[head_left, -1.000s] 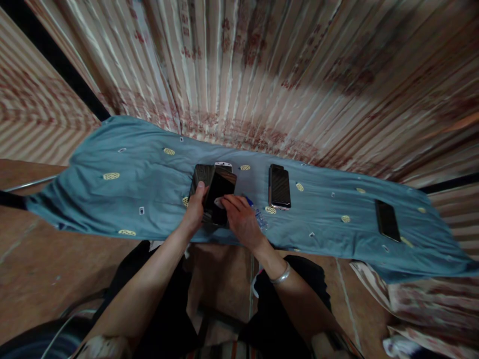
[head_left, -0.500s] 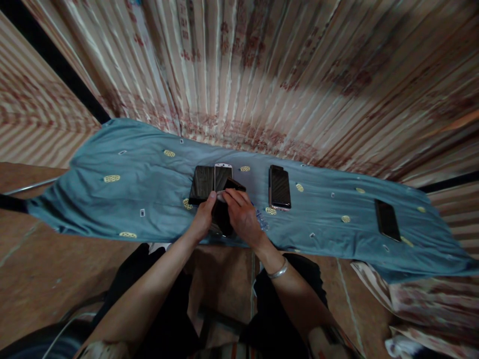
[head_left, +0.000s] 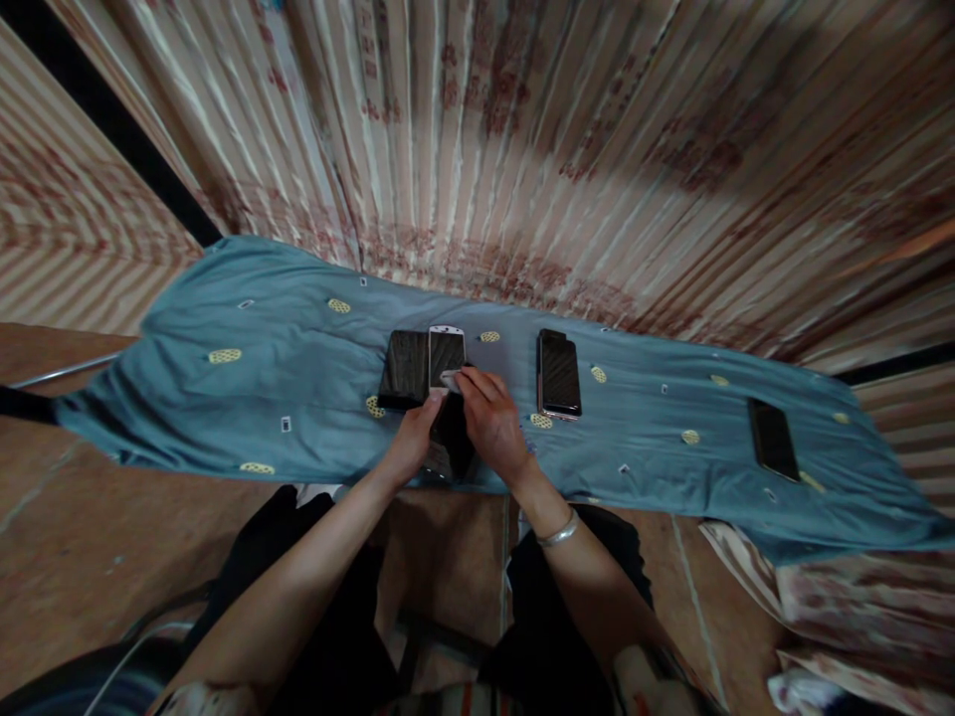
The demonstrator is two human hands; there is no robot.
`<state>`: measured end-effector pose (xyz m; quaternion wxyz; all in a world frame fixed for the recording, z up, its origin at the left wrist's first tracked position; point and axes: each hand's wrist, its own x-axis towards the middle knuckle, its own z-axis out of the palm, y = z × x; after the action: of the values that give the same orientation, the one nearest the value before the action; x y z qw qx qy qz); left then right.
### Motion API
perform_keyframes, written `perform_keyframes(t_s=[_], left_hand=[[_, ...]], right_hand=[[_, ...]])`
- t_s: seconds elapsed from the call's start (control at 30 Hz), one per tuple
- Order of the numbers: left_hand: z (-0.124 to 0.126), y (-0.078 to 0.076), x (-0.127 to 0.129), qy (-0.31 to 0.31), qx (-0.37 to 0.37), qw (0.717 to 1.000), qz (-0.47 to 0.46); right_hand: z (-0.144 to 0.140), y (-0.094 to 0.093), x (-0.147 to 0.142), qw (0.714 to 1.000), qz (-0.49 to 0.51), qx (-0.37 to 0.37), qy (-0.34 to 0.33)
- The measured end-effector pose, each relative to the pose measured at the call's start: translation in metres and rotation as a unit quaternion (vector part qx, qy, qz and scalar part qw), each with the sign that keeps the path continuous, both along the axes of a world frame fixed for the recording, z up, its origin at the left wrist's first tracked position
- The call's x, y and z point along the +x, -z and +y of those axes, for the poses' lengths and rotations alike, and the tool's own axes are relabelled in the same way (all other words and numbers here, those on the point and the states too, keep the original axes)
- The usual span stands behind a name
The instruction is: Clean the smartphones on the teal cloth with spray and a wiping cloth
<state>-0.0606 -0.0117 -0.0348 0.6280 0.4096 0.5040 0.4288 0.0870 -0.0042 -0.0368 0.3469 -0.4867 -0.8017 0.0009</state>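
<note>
While both hands meet at the lower centre of the frame, a dark, glossy rectangular phone (head_left: 452,438) stands between them, just above the near edge of the blue patterned cloth (head_left: 224,398). The left hand (head_left: 413,443) grips its left side, thumb laid along the top corner and fingers curled behind. The right hand (head_left: 490,423) covers the phone's right edge and pinches a small pale cloth or wipe (head_left: 451,379) between thumb and forefinger at the phone's upper end; what exactly that scrap is cannot be told.

The phone looks stiff, thin and fairly light, with a slick glass face that would slip under a loose grip and could crack if dropped. Holding it by the two long edges, as the left hand does, seems the safest purchase.

Just above the hands lie a flat black phone (head_left: 404,369) and a white-framed phone (head_left: 446,350), side by side and touching. A dark phone with a pinkish rim (head_left: 559,373) lies to the right, and another dark phone (head_left: 772,440) well apart at the far right.
</note>
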Motion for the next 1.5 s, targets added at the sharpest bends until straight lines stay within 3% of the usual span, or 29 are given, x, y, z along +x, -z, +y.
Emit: perform_keyframes(t_s=[0.17, 0.83, 1.03, 1.3, 1.5], left_hand=[[-0.006, -0.009, 0.002, 0.033, 0.007, 0.999, 0.001], [0.003, -0.005, -0.012, -0.032, -0.025, 0.996, -0.079], [0.004, -0.011, -0.010, -0.055, -0.034, 0.990, -0.124], [0.005, -0.010, -0.011, -0.065, -0.025, 0.989, -0.128], [0.007, -0.016, -0.015, -0.083, -0.014, 0.988, -0.127]], right_hand=[[0.012, 0.005, 0.011, 1.000, 0.009, 0.010, 0.023], [0.017, 0.009, 0.022, 0.999, 0.008, 0.018, 0.041], [0.018, 0.008, 0.019, 0.999, 0.023, 0.016, 0.041], [0.020, 0.014, 0.015, 0.995, 0.092, -0.007, 0.035], [0.010, 0.014, 0.002, 0.995, 0.089, 0.009, 0.035]])
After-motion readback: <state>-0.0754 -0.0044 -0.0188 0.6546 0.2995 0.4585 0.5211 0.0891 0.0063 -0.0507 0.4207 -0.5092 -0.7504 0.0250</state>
